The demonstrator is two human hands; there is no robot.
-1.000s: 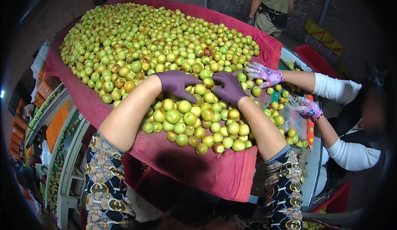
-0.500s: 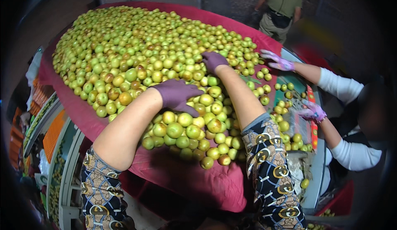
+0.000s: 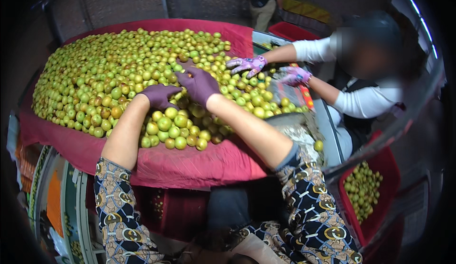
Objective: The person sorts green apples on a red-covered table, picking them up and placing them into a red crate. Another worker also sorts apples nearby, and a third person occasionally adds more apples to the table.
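Note:
A broad heap of green-yellow round fruit (image 3: 85,88), some blushed brown, lies on a red cloth (image 3: 171,164). My left hand (image 3: 161,95), in a purple glove, is open on the fruit at the heap's near middle, thumb and fingers apart. Just right of it and slightly higher, my right hand (image 3: 194,83), also purple-gloved, rests open among the fruit, fingertips partly hidden. To the right, a co-worker's hands in lilac flowered gloves (image 3: 247,65) reach over the fruit and over a grey plastic-covered patch (image 3: 287,93).
The co-worker (image 3: 361,100) stands close at the right. A red bin of fruit (image 3: 387,174) is low at the right, another red tub (image 3: 297,31) behind. Conveyors (image 3: 52,202) run at the lower left. Another person (image 3: 263,5) stands at the back.
The view has shifted, showing more of the right side and the bin. My hands have come closer together; the right reached up the heap, then drew back. The co-worker's hands moved inward.

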